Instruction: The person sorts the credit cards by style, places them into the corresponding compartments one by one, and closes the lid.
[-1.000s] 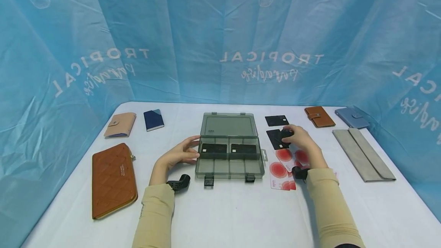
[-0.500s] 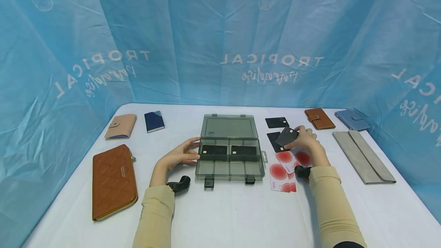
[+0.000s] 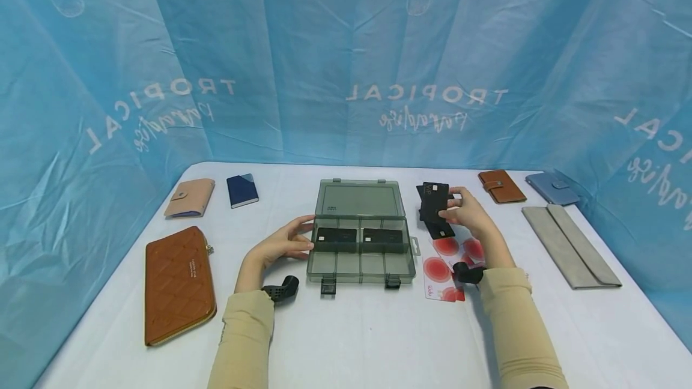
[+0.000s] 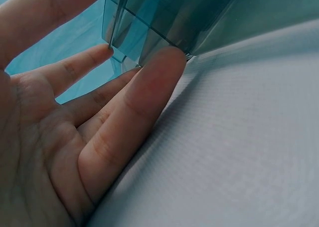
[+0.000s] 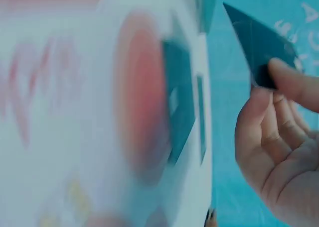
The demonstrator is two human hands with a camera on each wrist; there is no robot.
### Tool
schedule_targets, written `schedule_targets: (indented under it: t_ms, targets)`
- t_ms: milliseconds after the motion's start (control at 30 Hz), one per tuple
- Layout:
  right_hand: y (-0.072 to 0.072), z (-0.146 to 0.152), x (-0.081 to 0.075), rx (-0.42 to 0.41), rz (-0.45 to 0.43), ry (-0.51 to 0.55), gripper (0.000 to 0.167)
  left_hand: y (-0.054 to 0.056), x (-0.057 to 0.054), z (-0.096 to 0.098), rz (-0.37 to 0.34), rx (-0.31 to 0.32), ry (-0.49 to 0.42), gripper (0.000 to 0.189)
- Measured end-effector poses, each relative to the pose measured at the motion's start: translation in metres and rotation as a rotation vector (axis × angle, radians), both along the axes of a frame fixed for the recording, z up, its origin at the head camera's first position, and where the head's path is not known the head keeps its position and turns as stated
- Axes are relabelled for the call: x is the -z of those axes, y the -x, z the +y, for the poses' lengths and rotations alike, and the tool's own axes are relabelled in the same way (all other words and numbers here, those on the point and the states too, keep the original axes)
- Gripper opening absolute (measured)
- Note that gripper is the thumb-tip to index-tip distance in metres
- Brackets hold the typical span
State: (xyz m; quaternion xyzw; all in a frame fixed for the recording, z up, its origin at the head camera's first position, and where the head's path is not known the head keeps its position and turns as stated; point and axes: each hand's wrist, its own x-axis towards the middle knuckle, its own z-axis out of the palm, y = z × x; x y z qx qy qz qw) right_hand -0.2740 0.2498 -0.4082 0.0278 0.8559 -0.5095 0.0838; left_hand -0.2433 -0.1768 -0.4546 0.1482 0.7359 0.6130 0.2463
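In the head view a translucent grey-green divided box (image 3: 373,266) lies with its lid (image 3: 359,199) folded back. Black cards (image 3: 336,238) stand in its left rear section, and more black cards (image 3: 382,238) in the right rear one. My left hand (image 3: 278,244) touches the box's left side; the left wrist view shows fairly straight fingers (image 4: 124,100) against the clear wall. Right of the box, my right hand (image 3: 469,216) pinches a black card (image 3: 434,204) by its edge, held up between thumb and fingers. It overlaps two black cards (image 3: 440,231) on the table.
Red-and-white cards (image 3: 439,272) lie below my right wrist. Left stand a brown zip wallet (image 3: 180,284), beige card holder (image 3: 189,197) and navy booklet (image 3: 241,189). Right are a brown card holder (image 3: 501,186), blue card holder (image 3: 552,186) and grey pouch (image 3: 573,245). A blue curtain (image 3: 324,65) hangs behind.
My right hand has lifted a black card from the table, turned it upright and moved it slightly left. The left hand and box stay in place.
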Motion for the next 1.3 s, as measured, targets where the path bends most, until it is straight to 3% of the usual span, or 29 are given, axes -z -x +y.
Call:
schedule_targets:
  t_ms: [133,233,467,667,833,1067,1200,1300]
  targets:
    - [-0.005,-0.015,-0.010,-0.045,0.022,0.067,0.044,0.000,0.000,0.000,0.004,0.003,-0.002,0.080]
    - [-0.008,-0.029,-0.016,-0.110,0.057,0.088,0.038,0.000,0.001,-0.001,0.010,0.007,-0.004,0.080]
    - [-0.015,-0.059,-0.018,-0.306,0.167,0.037,0.029,-0.003,-0.003,0.001,-0.004,0.010,-0.014,0.080]
    - [-0.020,-0.083,-0.014,-0.387,0.228,-0.194,0.014,-0.005,-0.006,0.002,-0.006,0.006,-0.010,0.080]
    - [-0.023,-0.095,-0.010,-0.457,0.261,-0.400,0.012,-0.003,-0.005,0.001,-0.005,0.009,-0.006,0.078]
    - [-0.025,-0.098,-0.013,-0.500,0.426,-0.627,0.015,-0.003,-0.005,0.002,-0.005,0.006,-0.004,0.077]
    - [-0.024,-0.096,-0.011,-0.540,0.507,-0.714,0.020,-0.003,-0.005,0.002,-0.008,0.003,-0.013,0.078]
    - [-0.023,-0.093,-0.010,-0.557,0.525,-0.718,0.022,-0.003,-0.005,0.001,-0.009,0.003,-0.014,0.078]
